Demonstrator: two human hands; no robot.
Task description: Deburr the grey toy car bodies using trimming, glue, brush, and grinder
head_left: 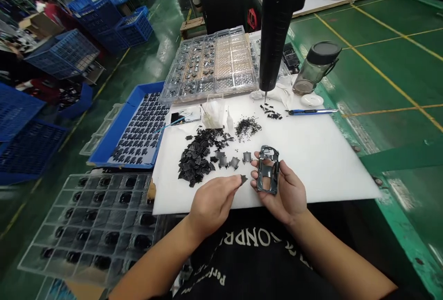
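Grip: right hand cradles dark grey metal frame; left fingertips pinch small black piece over white plastic board, front edge close.

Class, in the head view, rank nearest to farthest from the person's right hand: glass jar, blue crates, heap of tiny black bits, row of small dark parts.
1. Row of small dark parts: on the white board, left of the right hand.
2. Heap of tiny black bits: farther ahead on the board.
3. Glass jar: past the board, right.
4. Blue crates: on the floor, far left.
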